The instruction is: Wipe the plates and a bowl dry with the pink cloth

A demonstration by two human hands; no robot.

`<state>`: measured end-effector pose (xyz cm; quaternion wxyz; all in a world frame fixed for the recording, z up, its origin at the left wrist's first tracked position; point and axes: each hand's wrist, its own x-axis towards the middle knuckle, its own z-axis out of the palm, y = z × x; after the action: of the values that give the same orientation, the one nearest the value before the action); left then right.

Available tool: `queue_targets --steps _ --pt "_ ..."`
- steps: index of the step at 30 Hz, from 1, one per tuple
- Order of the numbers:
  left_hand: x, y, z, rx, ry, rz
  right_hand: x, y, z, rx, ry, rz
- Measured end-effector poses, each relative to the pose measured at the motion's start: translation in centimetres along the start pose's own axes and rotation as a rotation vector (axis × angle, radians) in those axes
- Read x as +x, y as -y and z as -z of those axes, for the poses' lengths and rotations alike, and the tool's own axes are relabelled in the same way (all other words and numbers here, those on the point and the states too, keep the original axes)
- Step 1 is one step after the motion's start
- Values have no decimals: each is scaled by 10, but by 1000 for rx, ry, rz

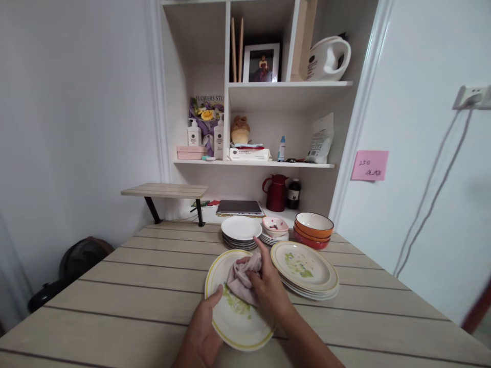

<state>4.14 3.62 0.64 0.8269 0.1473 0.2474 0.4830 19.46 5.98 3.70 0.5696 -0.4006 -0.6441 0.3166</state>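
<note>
A cream plate [238, 319] with a yellow rim and green pattern is held over the wooden table [134, 286]. My left hand [203, 327] grips its near-left edge, thumb on the rim. My right hand [264, 281] is closed on a pinkish cloth [240, 278] that is pressed onto the plate's upper face. Just right of it lies a stack of matching yellow-rimmed plates [307, 268].
Behind are a stack of white plates [241, 230], small pink-patterned dishes [274, 229] and orange and red bowls [313, 229]. A shelf unit with bottles, a red jug [275, 193] and a laptop [238, 207] stands at the table's far end. A white wall is close on the right.
</note>
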Motion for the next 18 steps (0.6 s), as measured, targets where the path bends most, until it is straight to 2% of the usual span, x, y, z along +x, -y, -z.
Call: queue_targets --steps 2,4,7,9,11,13,15,18 --pt "0 0 0 -12 8 11 1 -3 -3 -106 15 26" --pt "1 0 1 -29 29 18 2 -5 -1 -339 7 87" --pt "3 0 3 -26 43 23 3 -4 4 -683 -85 140" --pt "3 0 4 -13 28 27 2 -2 5 -816 -124 127" --pt "2 -1 3 1 2 28 1 1 4 -880 -62 104" --pt "0 -1 1 11 -24 12 -2 3 1 -892 58 81" --pt "-2 -1 -1 8 -31 -9 -5 5 -2 -859 158 66" --pt "-2 -1 -3 -20 -16 -34 -9 9 0 -780 239 46"
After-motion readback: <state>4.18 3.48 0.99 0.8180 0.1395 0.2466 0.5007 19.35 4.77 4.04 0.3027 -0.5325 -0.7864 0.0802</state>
